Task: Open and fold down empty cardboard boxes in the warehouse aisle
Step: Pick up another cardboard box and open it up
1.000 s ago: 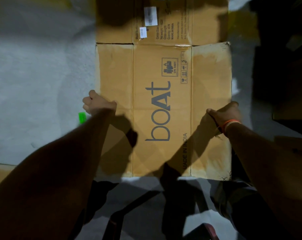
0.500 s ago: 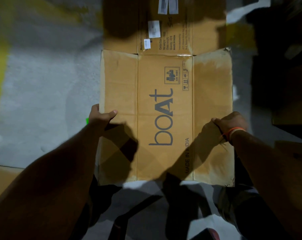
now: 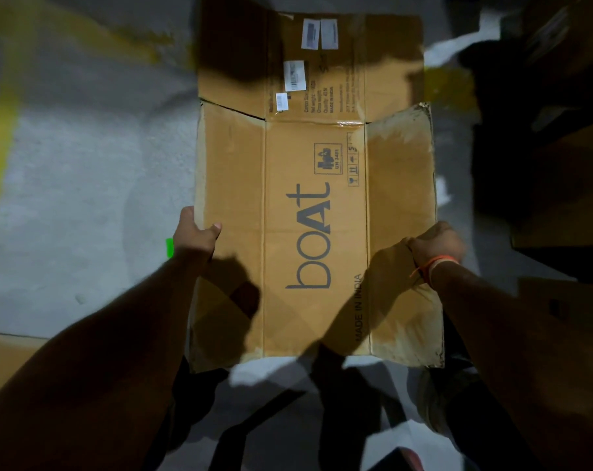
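Flattened brown cardboard box point(image 3: 317, 232), mid panel: large grey "boAt" logo point(image 3: 310, 237), reads sideways. "MADE IN INDIA" point(image 3: 358, 307) in small grey caps beside it, along right crease. Square hazard mark point(image 3: 328, 159) w/ "UN 3481". Small handling-symbol icons point(image 3: 353, 166) next to it, too small to read. Far panel: printed spec lines point(image 3: 317, 96), "MADE IN INDIA" legible, rest blurred. White barcode stickers point(image 3: 294, 74) on same panel, unreadable.

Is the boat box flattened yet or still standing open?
Flattened: the boat box shows only flat panels and creases, gripped by the left hand and right hand.
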